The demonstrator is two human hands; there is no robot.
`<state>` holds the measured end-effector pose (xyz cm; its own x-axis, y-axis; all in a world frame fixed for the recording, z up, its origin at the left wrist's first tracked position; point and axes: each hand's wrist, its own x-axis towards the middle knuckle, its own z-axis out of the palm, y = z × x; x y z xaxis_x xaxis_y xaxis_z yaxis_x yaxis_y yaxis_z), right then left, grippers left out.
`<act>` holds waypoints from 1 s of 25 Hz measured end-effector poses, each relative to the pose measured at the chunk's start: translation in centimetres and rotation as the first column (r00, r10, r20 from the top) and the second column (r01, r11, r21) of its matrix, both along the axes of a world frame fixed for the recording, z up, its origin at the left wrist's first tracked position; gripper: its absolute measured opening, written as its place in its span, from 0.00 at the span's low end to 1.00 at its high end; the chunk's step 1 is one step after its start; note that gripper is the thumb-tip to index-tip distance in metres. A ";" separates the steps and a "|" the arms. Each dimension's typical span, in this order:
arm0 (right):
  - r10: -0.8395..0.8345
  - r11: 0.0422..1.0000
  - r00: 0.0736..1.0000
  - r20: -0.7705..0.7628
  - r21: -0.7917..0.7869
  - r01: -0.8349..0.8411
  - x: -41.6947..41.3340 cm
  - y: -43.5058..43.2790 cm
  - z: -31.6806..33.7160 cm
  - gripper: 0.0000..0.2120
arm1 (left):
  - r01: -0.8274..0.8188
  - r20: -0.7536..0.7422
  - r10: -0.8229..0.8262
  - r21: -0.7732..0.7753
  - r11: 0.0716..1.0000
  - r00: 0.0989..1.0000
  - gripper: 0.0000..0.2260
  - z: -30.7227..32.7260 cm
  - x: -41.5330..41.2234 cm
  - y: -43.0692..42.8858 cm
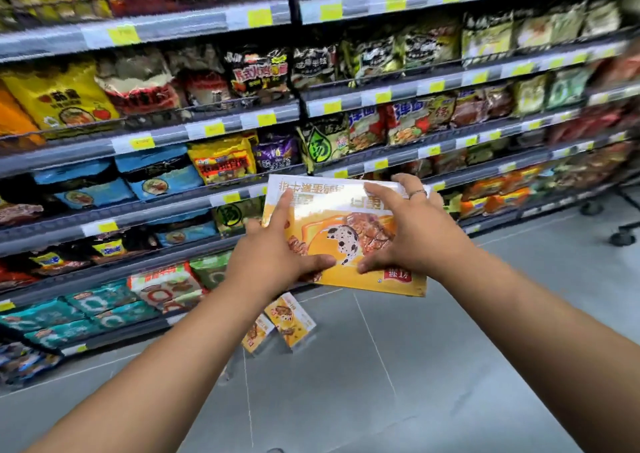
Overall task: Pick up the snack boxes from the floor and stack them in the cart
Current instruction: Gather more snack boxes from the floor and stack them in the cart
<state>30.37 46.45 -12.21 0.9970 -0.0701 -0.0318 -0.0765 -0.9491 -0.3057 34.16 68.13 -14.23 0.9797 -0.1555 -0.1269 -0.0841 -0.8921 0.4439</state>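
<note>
I hold a flat yellow snack box (341, 225) in the air at chest height, in front of the shelves. My left hand (273, 251) grips its left edge, thumb on the front face. My right hand (408, 230), a ring on one finger, grips the right side with fingers over the top edge. Below, two smaller yellow snack boxes lie on the grey floor: one (290, 318) tilted on its side, another (257, 336) just left of it, partly behind my left forearm. Of the cart I see only dark wheels (621, 237) at the far right edge.
Long store shelves (207, 130) packed with noodle and snack bags fill the left and back of the view, reaching down to the floor. Grey tiled floor (433, 348) spreads to the right and toward me.
</note>
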 end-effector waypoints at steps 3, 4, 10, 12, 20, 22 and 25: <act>-0.142 0.990 0.990 0.009 -0.009 0.142 -1.5 -6.2 0.9 0.58 | 0.128 0.014 -0.128 0.004 0.992 0.992 0.56 0.9 1.1 -7.1; -0.188 0.982 0.982 0.009 -0.001 0.188 -1.9 -8.1 1.1 0.58 | 0.172 0.016 -0.172 0.010 0.985 0.985 0.56 1.1 1.6 -9.3; -0.431 0.902 0.902 0.000 0.033 0.431 -2.5 -18.8 1.5 0.58 | 0.405 0.026 -0.405 0.002 0.914 0.914 0.56 1.6 5.7 -22.2; -0.503 0.864 0.864 0.016 0.025 0.502 -2.2 -22.3 2.0 0.59 | 0.478 0.036 -0.478 0.003 0.878 0.878 0.56 1.9 7.6 -26.8; -0.722 0.689 0.687 0.083 -0.005 0.724 -0.4 -34.7 3.4 0.58 | 0.721 0.091 -0.719 0.021 0.693 0.689 0.56 3.6 14.0 -43.9; -0.755 0.651 0.649 0.093 -0.005 0.759 -0.2 -37.9 3.6 0.58 | 0.762 0.108 -0.760 0.029 0.647 0.641 0.57 3.6 14.9 -48.0; -0.785 0.613 0.610 0.109 -0.006 0.790 -0.2 -43.3 3.4 0.58 | 0.794 0.105 -0.791 0.022 0.608 0.603 0.56 3.3 15.7 -54.5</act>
